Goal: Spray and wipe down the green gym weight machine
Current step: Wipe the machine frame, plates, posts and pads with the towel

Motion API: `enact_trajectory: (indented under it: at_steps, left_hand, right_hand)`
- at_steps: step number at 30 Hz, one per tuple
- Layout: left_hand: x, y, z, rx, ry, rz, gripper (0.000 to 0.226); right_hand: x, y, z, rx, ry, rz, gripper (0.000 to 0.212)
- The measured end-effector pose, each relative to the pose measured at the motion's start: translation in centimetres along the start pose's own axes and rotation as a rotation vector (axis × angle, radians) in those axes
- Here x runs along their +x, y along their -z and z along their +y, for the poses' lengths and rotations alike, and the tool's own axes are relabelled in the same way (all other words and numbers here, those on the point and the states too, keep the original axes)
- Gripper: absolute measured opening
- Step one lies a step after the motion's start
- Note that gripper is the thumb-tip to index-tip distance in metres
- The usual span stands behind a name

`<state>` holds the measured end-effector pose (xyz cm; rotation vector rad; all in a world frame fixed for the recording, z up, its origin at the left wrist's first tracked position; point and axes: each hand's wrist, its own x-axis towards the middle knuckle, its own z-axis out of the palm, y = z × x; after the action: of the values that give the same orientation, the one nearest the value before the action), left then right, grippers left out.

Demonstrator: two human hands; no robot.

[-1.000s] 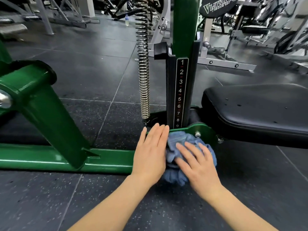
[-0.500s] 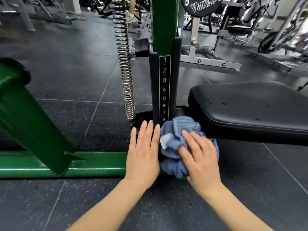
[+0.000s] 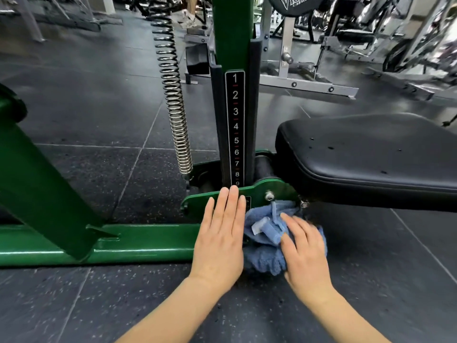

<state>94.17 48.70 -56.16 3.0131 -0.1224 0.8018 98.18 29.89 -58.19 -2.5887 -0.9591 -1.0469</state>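
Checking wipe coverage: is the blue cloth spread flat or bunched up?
Bunched up. The blue cloth sits in lumpy folds under the right hand, against the green frame.

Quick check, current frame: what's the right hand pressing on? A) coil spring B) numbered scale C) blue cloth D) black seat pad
C: the right hand lies with straight fingers on the bunched blue cloth, low on the green frame, below the black seat pad and apart from the spring.

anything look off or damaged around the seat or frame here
Small dark specks dot the black seat pad; nicks or dirt, cannot tell. Nothing else stands out: the right hand presses the blue cloth low on the green frame.
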Motion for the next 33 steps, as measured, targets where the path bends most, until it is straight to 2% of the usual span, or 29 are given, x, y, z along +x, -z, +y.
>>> enact_trajectory:
  at_steps: [4, 6, 8, 10, 12, 13, 20, 24, 27, 30, 33]
  left_hand:
    - [0.0, 0.4, -0.2, 0.026, -0.004, -0.082, 0.073]
    - [-0.7, 0.3, -0.1, 0.014, -0.041, -0.194, 0.077]
    - [-1.9, -0.2, 0.2, 0.059, -0.189, -0.314, 0.083]
    - [-3.4, -1.1, 0.5, 0.084, -0.299, -0.63, 0.083]
    - [-4.0, -1.8, 0.7, 0.063, -0.202, -0.935, 0.084]
    - [-4.3, -2.3, 0.6, 0.046, -0.157, -1.001, 0.085]
    - [-3.5, -4.2, -0.5, -0.049, 0.003, -1.024, 0.077]
    - [-3.5, -5.1, -0.6, -0.084, 0.048, -1.063, 0.075]
    - [-3.6, -5.3, -0.4, -0.126, 0.09, -1.057, 0.075]
    - [-3.7, -5.7, 0.1, -0.156, 0.127, -1.013, 0.075]
    - [-3.4, -6.1, 0.7, -0.117, 0.078, -0.954, 0.079]
  right_hand:
    - [-2.0, -0.9, 0.9, -0.016, -0.085, -0.262, 0.091]
    - [-2.6, -0.7, 1.3, -0.052, -0.116, -0.362, 0.096]
    - [-3.6, -0.6, 2.0, -0.092, -0.2, -0.458, 0.09]
    - [-5.1, -0.3, 2.9, -0.107, -0.375, -0.548, 0.085]
    - [-6.1, 0.1, 3.8, -0.085, -0.541, -0.618, 0.082]
    - [-6.4, 0.0, 4.0, -0.079, -0.592, -0.64, 0.081]
    - [-3.0, -3.1, 2.3, -0.011, -0.551, -0.63, 0.076]
    - [-0.5, -4.9, -1.4, -0.071, -0.646, -0.736, 0.056]
    - [-0.2, -5.7, -3.9, -0.098, -0.528, -0.754, 0.044]
    - [-0.9, -5.9, -4.6, -0.104, -0.457, -0.776, 0.053]
    - [-2.4, -5.6, -5.0, -0.083, -0.33, -0.798, 0.079]
